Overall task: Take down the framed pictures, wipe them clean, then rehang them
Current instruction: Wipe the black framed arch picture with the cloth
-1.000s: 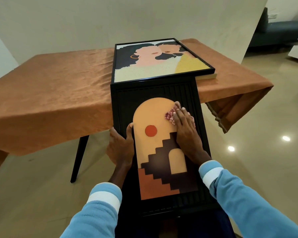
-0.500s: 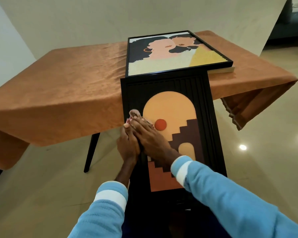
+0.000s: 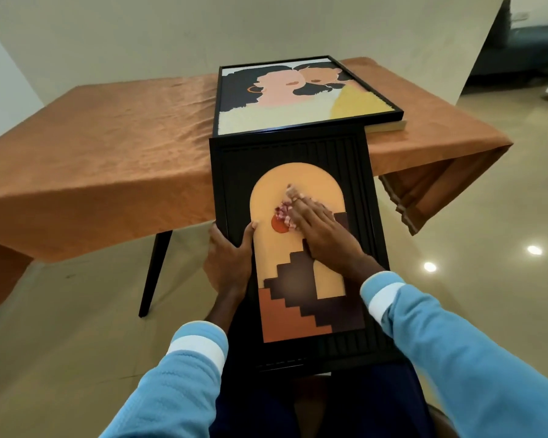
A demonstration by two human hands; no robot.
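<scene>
A black-framed picture of an arch and stairs (image 3: 301, 147) lies across my lap, its far end resting on the table edge. My left hand (image 3: 230, 262) grips its left side, thumb on top. With fingers straight, my right hand (image 3: 321, 233) presses a small pink-and-white cloth (image 3: 283, 214) flat onto the picture near the red dot. A second framed picture of two figures (image 3: 293, 99) lies flat on the table behind it.
The table (image 3: 108, 159) carries an orange cloth that hangs over its edges, with a black leg (image 3: 154, 273) below. A thin book or board (image 3: 388, 126) pokes out from under the far picture. Glossy tiled floor lies on both sides, and a dark sofa (image 3: 532, 49) stands far right.
My right hand has slid the cloth from the picture's left edge, beside my left hand, back rightward to the middle near the red dot. My left hand keeps its grip on the frame.
</scene>
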